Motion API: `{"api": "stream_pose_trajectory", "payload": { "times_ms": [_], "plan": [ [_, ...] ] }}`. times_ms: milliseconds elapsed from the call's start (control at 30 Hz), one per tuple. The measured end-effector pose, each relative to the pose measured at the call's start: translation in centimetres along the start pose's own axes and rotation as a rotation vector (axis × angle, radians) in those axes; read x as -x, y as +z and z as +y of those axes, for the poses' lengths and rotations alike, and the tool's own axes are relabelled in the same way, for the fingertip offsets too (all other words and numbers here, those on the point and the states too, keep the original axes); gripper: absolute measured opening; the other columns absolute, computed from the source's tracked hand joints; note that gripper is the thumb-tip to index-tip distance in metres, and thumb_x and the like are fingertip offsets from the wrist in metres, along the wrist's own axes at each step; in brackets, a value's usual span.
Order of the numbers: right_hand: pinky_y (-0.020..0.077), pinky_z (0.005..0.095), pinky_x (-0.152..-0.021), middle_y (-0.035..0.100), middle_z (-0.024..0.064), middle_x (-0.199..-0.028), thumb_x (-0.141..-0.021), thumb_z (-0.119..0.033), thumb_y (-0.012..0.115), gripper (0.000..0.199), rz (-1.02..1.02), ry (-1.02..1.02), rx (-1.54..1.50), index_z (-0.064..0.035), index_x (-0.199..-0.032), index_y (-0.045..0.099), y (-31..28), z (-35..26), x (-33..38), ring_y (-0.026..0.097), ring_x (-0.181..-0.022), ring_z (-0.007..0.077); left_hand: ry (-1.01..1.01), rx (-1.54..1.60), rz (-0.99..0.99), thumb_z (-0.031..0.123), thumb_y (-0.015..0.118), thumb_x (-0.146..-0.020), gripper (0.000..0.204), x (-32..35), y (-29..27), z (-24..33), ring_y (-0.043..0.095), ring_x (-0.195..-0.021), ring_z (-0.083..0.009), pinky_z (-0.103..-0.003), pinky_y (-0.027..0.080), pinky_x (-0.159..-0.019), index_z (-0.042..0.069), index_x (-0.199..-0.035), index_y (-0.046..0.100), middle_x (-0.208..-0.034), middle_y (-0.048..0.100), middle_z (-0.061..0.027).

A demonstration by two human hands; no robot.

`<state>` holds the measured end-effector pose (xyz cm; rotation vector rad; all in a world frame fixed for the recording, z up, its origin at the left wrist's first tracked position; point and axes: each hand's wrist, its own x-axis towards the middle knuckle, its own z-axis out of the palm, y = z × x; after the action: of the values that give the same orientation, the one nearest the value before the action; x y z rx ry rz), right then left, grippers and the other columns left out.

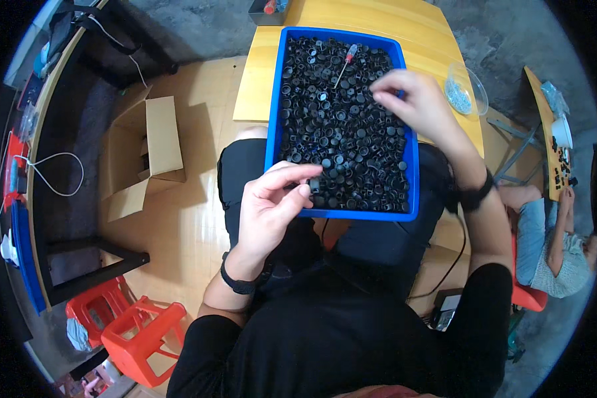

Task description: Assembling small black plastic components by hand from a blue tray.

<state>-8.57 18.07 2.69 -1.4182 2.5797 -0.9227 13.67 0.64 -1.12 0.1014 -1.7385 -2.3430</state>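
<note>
Hidden: the near edge of the blue tray (273, 99) rests on the person's lap; the lap is mostly covered by tray and black clothing. Single pieces in the heap of small black caps (345, 132) are hard to tell apart.
Hard to make out: the content of the clear bowl (467, 93) beyond the right fingers, small pale bits only. What the right fingers pinch cannot be told.
Left hand (268, 209): comes in from the lower edge, wrist with a black band, palm turned toward the tray's near left corner.
Left fingers (292, 174): narrow, thumb and forefinger pinched on one black cap (314, 185), held just above the near edge of the tray.
Right hand (418, 106): reaches over the far right part of the tray, wrist bent down, black band on the forearm.
Right fingers (386, 85): drawn together over the heap, tips close; holding anything or not, cannot tell.
Screwdriver (344, 66): lies on the caps just left of the right fingers; long axis slants, red handle toward the far side, tip toward the near left.
Counter (351, 16): yellow wood, carries the far end of the tray.
Beyond the left fingers: open cardboard box (149, 146) on the floor, red stools (129, 325) nearer.
Right rim: another person, seated, partly cut off.
</note>
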Motion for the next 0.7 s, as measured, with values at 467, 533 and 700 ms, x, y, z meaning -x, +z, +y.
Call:
{"api": "stream_pose_trajectory", "payload": {
  "times_ms": [467, 533, 700],
  "plan": [
    [0.0482, 0.0391, -0.068, 0.06, 0.0102, -0.074, -0.07, -0.01, 0.063, 0.007, -0.047, -0.508, 0.379, -0.0058, -0.074, 0.06, 4.2, 4.4, -8.4, 0.059, -0.077, 0.0284, -0.114, 0.393, 0.051, 0.011, 0.048, -0.092, 0.028, 0.6, -3.2, 1.0, 0.062, -0.08, -0.0174, -0.025, 0.051, -0.067, -0.002, -0.116, 0.054, -0.096, 0.063, -0.014],
    [0.0492, 0.0347, -0.067, 0.063, 0.012, -0.08, -0.076, -0.011, 0.062, 0.009, 0.081, -0.425, 0.282, -0.0042, -0.083, 0.062, 2.4, 2.5, -7.6, 0.062, -0.075, 0.0285, -0.1, 0.403, 0.041, 0.011, 0.048, -0.092, 0.029, 1.1, -3.2, 1.2, 0.062, -0.08, -0.017, -0.026, 0.051, -0.067, -0.002, -0.117, 0.054, -0.096, 0.063, -0.0139],
    [0.0464, 0.0237, -0.063, 0.065, 0.0049, -0.085, -0.086, -0.01, 0.058, 0.017, 0.16, -0.176, -0.267, -0.0016, -0.1, 0.064, -1.5, -5.3, -1.9, 0.058, -0.071, 0.0101, -0.08, 0.447, -0.015, 0.011, 0.048, -0.092, 0.027, 1.9, -2.6, 1.8, 0.062, -0.082, -0.0168, -0.026, 0.051, -0.068, -0.003, -0.115, 0.054, -0.096, 0.063, -0.0138]
  ]
}}
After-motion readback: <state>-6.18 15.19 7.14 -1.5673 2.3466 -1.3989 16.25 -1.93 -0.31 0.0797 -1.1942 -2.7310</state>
